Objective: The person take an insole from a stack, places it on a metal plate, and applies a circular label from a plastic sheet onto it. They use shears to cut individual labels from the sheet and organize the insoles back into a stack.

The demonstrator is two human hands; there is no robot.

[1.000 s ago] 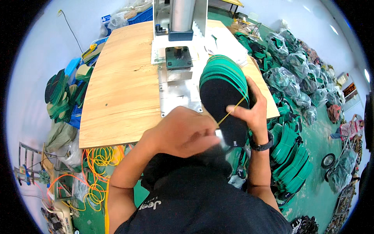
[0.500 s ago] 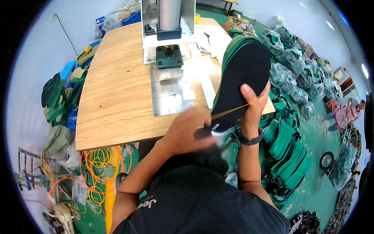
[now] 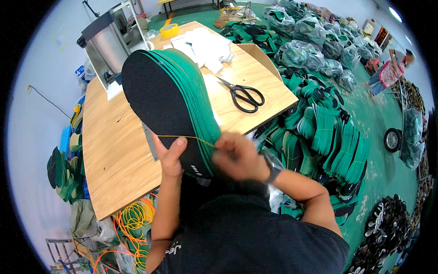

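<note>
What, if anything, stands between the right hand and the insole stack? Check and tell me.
Nothing visible: the right hand, blurred, is at the green side of the insole stack, where the yellow band runs toward it. The left hand grips the stack from the other side; the scissors lie apart on the table.

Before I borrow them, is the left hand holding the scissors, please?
No, the left hand holds stacked insoles; the scissors lie on the table.

Right grip [image 3: 238, 156] is motion-blurred; finger placement on yellow band [image 3: 165, 135] cannot be told. Left grip [image 3: 170, 160]: most fingers hidden behind insole stack [image 3: 157, 93], which also covers most of metal plate [image 3: 149, 142]. Lower edge crops hoses [image 3: 136, 214].
</note>
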